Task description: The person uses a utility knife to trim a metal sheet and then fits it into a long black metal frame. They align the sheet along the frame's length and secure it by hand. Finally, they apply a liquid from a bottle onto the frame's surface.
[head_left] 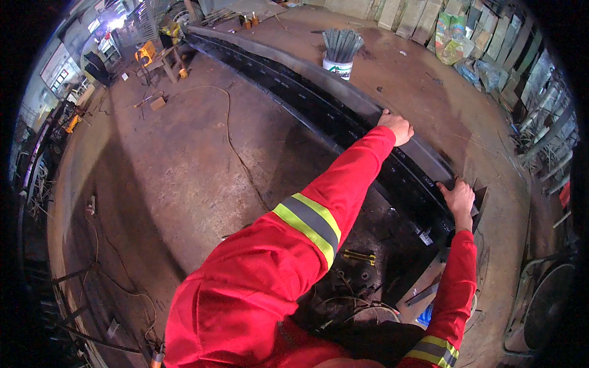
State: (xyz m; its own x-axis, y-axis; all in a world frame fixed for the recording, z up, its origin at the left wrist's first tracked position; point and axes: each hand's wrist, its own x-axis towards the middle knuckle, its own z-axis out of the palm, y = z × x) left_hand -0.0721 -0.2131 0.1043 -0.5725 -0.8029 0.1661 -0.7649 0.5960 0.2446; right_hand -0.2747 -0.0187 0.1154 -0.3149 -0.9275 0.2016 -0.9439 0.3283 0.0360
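A long black metal beam (325, 109), shaped like a channel with a grey raised side along its far edge, runs from the upper left to the right of centre. My left hand (397, 127) is closed over the top of that far side. Nearer its right end, my right hand (459, 200) grips the same edge, thumb on the inner face and fingers over the top. The fingers' undersides are hidden behind the metal. A small bright metal piece (425, 237) sits at the beam's near right corner. Red sleeves with reflective bands cover both arms.
Beyond the beam stands a white bucket (337, 67) full of metal strips. A cable (229, 122) trails over the surface at left. Below my left forearm lies a yellow tool (359, 257). A round fan (548, 306) is at lower right; an orange machine (145, 53) stands far left.
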